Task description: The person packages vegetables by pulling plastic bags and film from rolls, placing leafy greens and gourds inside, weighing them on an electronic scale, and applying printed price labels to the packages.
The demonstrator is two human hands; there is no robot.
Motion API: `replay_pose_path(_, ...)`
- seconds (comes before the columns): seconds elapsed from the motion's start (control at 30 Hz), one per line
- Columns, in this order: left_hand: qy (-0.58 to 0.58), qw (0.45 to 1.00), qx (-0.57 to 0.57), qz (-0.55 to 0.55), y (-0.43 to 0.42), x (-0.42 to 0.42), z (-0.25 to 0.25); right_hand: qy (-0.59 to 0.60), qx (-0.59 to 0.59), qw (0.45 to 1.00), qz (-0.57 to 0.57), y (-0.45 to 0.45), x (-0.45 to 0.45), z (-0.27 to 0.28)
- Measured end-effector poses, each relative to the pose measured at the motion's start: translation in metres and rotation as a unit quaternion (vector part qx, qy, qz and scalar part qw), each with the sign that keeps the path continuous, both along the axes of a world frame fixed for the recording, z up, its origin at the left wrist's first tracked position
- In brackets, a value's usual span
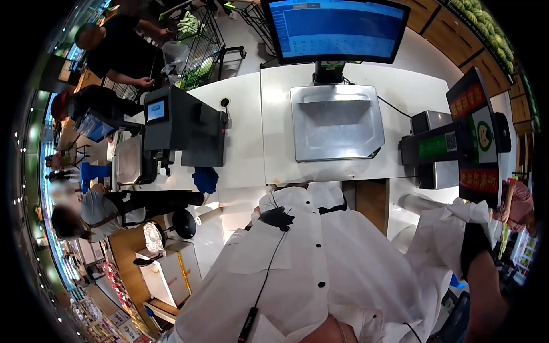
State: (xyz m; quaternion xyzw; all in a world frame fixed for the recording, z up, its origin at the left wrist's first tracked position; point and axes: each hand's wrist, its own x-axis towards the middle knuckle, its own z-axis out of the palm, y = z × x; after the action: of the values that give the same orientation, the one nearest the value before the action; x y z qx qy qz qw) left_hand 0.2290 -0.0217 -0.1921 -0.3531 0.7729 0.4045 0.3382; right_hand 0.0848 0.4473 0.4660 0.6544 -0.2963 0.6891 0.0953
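My right hand (476, 243), in a black glove, is raised at the right edge beside the label stand. Crumpled white plastic bag material (437, 228) bunches over its fingers and drapes down to the left, so the grip itself is mostly covered. Of my left hand (248, 227), only a sliver of skin and black shows past the edge of my white shirt; its fingers are hidden. In front of me, a metal weighing plate (338, 127) lies on the white counter (243, 137). Nothing rests on the plate.
A lit monitor (337, 28) stands behind the plate. On the left are a dark scale printer (186, 126) and a blue bundle (205, 180) at the counter edge. A sign stand (469, 134) rises on the right. Several people and a shopping cart (203, 48) are beyond.
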Motion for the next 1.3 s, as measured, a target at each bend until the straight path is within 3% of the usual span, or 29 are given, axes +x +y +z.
replay_pose_path(0.07,0.000,1.000,0.000,-0.015,-0.002,-0.004,0.001,-0.002,-0.010,0.999,-0.035,0.002,0.009,-0.002)
replay_pose_path(0.17,-0.002,1.000,-0.001,-0.031,-0.004,-0.009,0.001,0.011,0.000,1.000,0.025,-0.006,-0.010,-0.009)
replay_pose_path(0.43,-0.004,0.998,-0.009,-0.059,-0.007,-0.013,-0.003,-0.022,0.000,0.998,-0.064,0.007,-0.004,-0.030)
replay_pose_path(0.57,0.003,0.995,-0.018,-0.101,-0.008,-0.022,-0.010,-0.071,-0.023,0.981,-0.178,0.018,-0.016,-0.068)
replay_pose_path(0.7,0.041,0.930,-0.093,-0.353,-0.011,-0.045,-0.031,-0.296,0.003,0.889,-0.349,0.010,-0.027,-0.158)
replay_pose_path(0.73,0.053,0.915,-0.109,-0.385,-0.010,-0.052,-0.033,-0.446,0.110,0.816,-0.350,0.011,-0.024,-0.181)
replay_pose_path(0.8,0.077,0.913,-0.121,-0.382,-0.011,-0.067,-0.030,-0.556,0.257,0.715,-0.338,0.003,-0.043,-0.250)
replay_pose_path(0.83,0.080,0.985,-0.022,-0.150,0.001,-0.070,-0.008,-0.600,0.274,0.671,-0.339,0.000,-0.047,-0.301)
replay_pose_path(0.87,0.119,0.985,0.065,0.103,0.014,-0.074,0.014,-0.592,0.313,0.642,-0.374,-0.003,-0.043,-0.345)
replay_pose_path(0.93,0.114,0.982,0.089,0.119,0.024,-0.088,0.041,-0.619,0.346,0.583,-0.398,0.002,-0.021,-0.449)
replay_pose_path(1.03,0.126,0.962,0.163,0.178,0.044,-0.113,0.088,-0.612,0.412,0.531,-0.416,0.003,0.019,-0.535)
replay_pose_path(1.13,0.155,0.952,0.205,0.167,0.052,-0.131,0.099,-0.609,0.429,0.517,-0.422,-0.006,0.030,-0.548)
replay_pose_path(1.3,0.119,0.948,0.245,0.165,0.047,-0.129,0.091,-0.642,0.357,0.555,-0.391,-0.020,0.007,-0.527)
